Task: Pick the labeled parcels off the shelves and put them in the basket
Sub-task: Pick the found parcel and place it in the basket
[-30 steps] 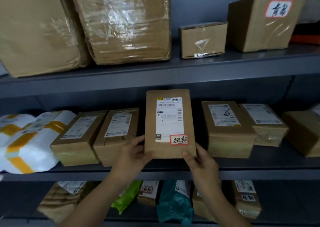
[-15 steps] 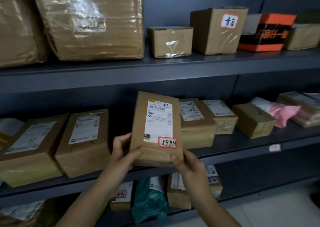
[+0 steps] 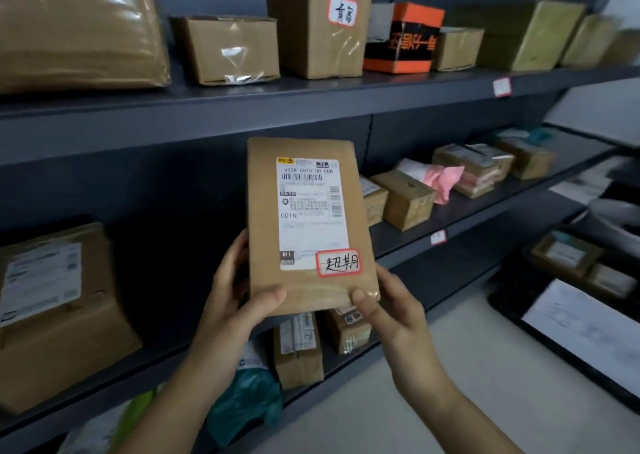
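Note:
A flat brown parcel [image 3: 263, 218] with a white shipping label and a red-bordered handwritten sticker is held upright in front of the middle shelf [image 3: 460, 227]. My left hand [image 3: 235, 301] grips its lower left corner, thumb across the front. My right hand [image 3: 388, 308] grips its lower right corner. On the top shelf stands another cardboard box [image 3: 311, 38] with a red-bordered handwritten sticker. No basket is in view.
Dark metal shelves hold many parcels: a big brown box [image 3: 55, 315] at the left, small boxes [image 3: 405, 199] and a pink bag [image 3: 443, 178] on the right, an orange-and-black box [image 3: 401, 38] on top. A teal bag [image 3: 249, 405] lies on the bottom shelf. Pale floor [image 3: 450, 367] lies at lower right.
The parcel has come off the middle shelf toward me, held in both hands. My view has swung right, so the shelf boxes slid left and the floor came into sight.

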Tool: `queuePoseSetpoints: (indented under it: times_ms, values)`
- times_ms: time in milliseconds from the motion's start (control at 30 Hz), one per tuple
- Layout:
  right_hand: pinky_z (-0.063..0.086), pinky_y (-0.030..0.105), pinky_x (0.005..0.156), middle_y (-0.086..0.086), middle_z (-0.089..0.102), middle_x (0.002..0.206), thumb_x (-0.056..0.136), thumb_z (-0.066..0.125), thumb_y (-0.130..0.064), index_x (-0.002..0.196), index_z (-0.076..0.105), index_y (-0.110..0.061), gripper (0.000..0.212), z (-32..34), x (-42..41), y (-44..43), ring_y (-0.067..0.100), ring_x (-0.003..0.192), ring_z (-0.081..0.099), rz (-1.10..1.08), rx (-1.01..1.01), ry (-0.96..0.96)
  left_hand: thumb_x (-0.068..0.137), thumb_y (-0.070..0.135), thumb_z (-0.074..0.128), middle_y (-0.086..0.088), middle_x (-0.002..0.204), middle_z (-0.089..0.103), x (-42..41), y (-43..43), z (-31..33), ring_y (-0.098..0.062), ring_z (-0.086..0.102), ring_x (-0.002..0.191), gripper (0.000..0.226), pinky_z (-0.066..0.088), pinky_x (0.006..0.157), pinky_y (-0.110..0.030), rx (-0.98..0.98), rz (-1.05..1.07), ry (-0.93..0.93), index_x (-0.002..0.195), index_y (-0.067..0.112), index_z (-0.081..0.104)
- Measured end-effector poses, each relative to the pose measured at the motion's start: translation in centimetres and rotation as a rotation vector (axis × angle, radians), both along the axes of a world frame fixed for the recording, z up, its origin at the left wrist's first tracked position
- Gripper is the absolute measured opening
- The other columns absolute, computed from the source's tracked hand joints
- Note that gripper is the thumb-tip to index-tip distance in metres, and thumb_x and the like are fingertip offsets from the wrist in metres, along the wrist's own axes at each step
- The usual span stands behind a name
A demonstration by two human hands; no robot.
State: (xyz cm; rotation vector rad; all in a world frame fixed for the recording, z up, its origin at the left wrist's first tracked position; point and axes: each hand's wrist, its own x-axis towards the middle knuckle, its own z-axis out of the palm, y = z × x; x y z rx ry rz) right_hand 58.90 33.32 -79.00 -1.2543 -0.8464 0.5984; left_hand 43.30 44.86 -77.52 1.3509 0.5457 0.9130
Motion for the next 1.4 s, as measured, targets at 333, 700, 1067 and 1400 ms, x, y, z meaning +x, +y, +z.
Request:
queuePoseSetpoints:
  times_ms: [333,700,1067,1400]
  values:
    - [0.046,0.03,0.097,0.002,0.057,0.13,0.068,0.068,-0.05,0.128,0.057,-0.033,0.063,0.1,3.5,-6.1,0.014,0.122,0.053,-0.158,-0.082,0.092,0.049,0.04,0.073,0.021,0.115,0.063,6.0,-4.1,-0.1,-0.005,0.063,0.103,0.079,0.047,0.084,-0.038,-0.144,-0.209,0.041,0.119,0.06,0.042]
    - [0.049,0.023,0.085,-0.024,0.063,0.115,0.062,0.064,-0.055,0.113,0.058,-0.052,0.052,8.2,8.6,-12.7,-0.003,0.109,0.057,-0.356,-0.102,0.31,0.046,0.041,0.076,0.024,0.118,0.06,14.8,-9.9,8.4,-0.014,0.058,0.111,0.079,0.043,0.096,-0.051,-0.296,-0.353,0.166,0.115,0.065,0.045]
    - [0.045,0.04,0.102,-0.007,0.058,0.128,0.061,0.065,-0.056,0.124,0.054,-0.045,0.065,21.3,9.4,-18.9,0.009,0.118,0.055,-0.564,-0.084,0.357,0.044,0.044,0.075,0.018,0.12,0.061,18.0,-14.7,21.8,-0.015,0.056,0.113,0.08,0.043,0.093,-0.047,-0.28,-0.557,0.202,0.115,0.066,0.043]
    - [0.046,0.038,0.097,-0.025,0.064,0.111,0.063,0.065,-0.051,0.115,0.051,-0.055,0.054,29.5,12.7,-25.8,-0.001,0.109,0.057,-0.624,-0.195,0.481,0.032,0.057,0.084,0.016,0.115,0.063,23.7,-19.8,29.2,-0.017,0.057,0.111,0.097,0.048,0.085,-0.044,-0.268,-0.718,0.302,0.119,0.063,0.042]
